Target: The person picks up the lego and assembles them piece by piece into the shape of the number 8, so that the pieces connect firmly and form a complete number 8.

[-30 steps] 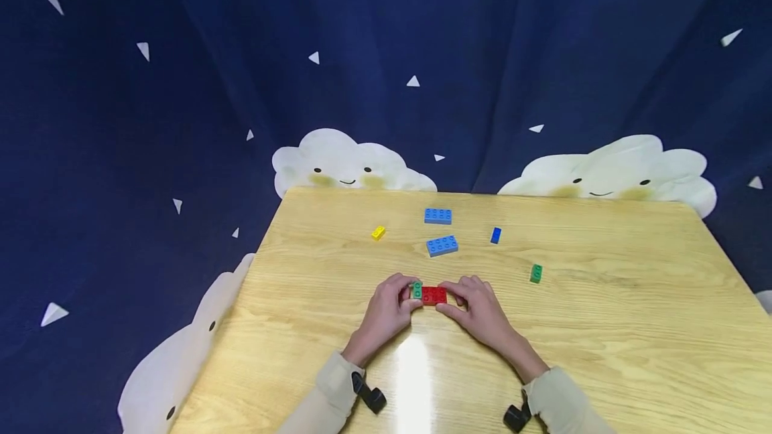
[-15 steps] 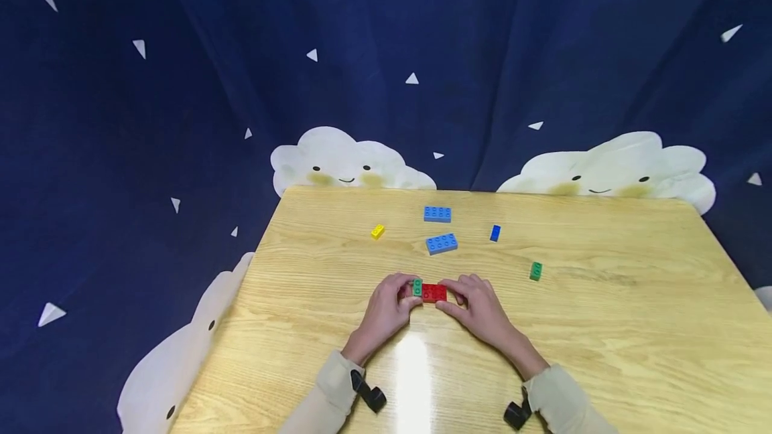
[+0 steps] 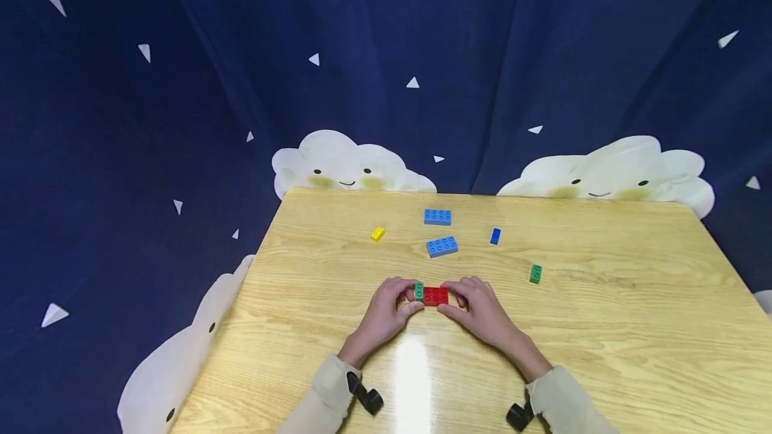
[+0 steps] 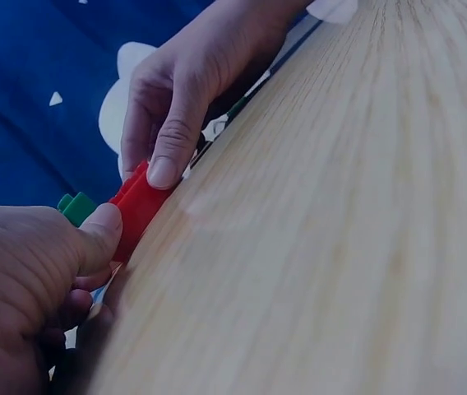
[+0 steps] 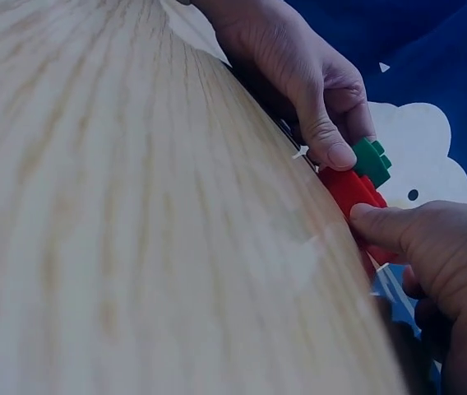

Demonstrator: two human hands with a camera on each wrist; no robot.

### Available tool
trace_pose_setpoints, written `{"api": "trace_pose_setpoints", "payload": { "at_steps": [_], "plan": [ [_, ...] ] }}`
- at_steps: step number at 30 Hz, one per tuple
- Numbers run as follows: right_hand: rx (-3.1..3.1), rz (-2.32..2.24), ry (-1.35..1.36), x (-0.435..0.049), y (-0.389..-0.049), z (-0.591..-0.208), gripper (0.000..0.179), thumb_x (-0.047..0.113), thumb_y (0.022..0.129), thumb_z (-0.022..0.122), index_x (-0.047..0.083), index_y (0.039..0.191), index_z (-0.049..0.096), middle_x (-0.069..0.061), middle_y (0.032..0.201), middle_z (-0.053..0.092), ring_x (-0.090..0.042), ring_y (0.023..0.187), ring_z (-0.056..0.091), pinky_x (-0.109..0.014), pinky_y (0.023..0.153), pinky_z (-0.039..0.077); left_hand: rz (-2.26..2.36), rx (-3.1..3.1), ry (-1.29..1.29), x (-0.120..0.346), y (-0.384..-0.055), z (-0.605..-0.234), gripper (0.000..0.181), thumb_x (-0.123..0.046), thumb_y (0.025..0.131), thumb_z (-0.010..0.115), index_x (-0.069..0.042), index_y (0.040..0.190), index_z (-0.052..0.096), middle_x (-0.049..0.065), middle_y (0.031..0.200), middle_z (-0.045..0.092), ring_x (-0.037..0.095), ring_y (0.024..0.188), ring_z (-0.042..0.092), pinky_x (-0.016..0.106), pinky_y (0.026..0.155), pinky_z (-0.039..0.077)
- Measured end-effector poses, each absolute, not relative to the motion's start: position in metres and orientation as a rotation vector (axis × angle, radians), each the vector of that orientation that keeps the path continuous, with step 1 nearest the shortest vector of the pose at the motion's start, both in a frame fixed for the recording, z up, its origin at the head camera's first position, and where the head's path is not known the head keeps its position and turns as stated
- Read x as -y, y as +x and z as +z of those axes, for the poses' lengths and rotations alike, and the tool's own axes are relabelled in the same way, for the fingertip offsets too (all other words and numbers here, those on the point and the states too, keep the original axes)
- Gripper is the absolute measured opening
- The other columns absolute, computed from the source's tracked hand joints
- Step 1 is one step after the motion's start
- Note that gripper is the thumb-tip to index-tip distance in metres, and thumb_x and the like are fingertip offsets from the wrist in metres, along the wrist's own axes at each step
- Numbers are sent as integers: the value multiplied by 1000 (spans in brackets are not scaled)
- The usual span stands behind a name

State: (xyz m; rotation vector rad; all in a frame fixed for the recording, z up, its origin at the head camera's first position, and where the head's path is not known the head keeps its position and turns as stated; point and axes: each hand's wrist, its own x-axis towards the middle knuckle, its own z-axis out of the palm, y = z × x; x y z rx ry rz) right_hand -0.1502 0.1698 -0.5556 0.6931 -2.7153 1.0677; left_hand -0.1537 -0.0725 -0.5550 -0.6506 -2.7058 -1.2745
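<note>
A red building brick (image 3: 436, 296) lies lengthwise on the table between the two hands, its studs up. On top of its left end sits a small green brick (image 3: 419, 291). My left hand (image 3: 381, 313) pinches the left end with thumb and fingers; in the left wrist view its thumb (image 4: 100, 234) presses the red side, just below the green brick. From the other side, my right hand (image 3: 479, 313) pinches the right end of the red brick, thumb in front and index finger behind. In the right wrist view the green brick (image 5: 372, 162) stands above the red one. Fingers behind the bricks are mostly hidden.
Beyond the hands on the wooden table (image 3: 603, 327) lie two blue eight-stud bricks, one nearer (image 3: 442, 246) and one farther (image 3: 437, 218). A small yellow brick (image 3: 377, 234) is to their left; a small dark blue brick (image 3: 495, 236) and another green brick (image 3: 535, 274) are right.
Both hands keep their grip on the joined bricks, which have shifted very slightly to the right. The loose bricks stay where they were; the head view has tilted a little.
</note>
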Motion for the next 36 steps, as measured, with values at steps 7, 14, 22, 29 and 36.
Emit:
{"api": "trace_pose_setpoints", "payload": {
  "at_steps": [7,14,22,29,36],
  "plan": [
    [2751,1031,734,-174,-148,-553,41,36,91,82,14,125,73,11,78,50,-8,80,41,-37,80,35,-1258,2675,-653,72,-150,-555,36,-21,91,82,-6,123,73,1,89,66,14,84,51,26,76,40],
    [2793,1042,770,-185,-149,-546,37,33,94,80,14,124,74,14,75,50,-6,75,44,-30,73,40,-1251,2687,-646,71,-149,-558,37,-25,92,82,-8,124,73,1,89,64,13,84,50,25,76,39],
    [2809,1048,706,-210,-161,-527,40,26,93,81,6,126,72,11,74,50,-8,73,46,-30,71,40,-1233,2664,-664,70,-151,-559,35,-26,93,81,-8,122,73,0,89,64,14,83,51,25,76,40],
    [2784,996,653,-237,-172,-517,43,22,92,82,2,128,70,10,72,49,-10,69,45,-34,74,42,-1240,2659,-654,70,-151,-556,35,-24,93,82,-7,121,73,2,88,64,13,82,50,25,76,38],
    [2775,951,628,-257,-177,-511,43,19,91,84,1,127,71,9,71,49,-10,67,43,-30,69,40,-1249,2666,-646,70,-153,-555,35,-25,94,81,-7,121,73,1,89,64,17,85,53,26,77,39]
  ]
}}
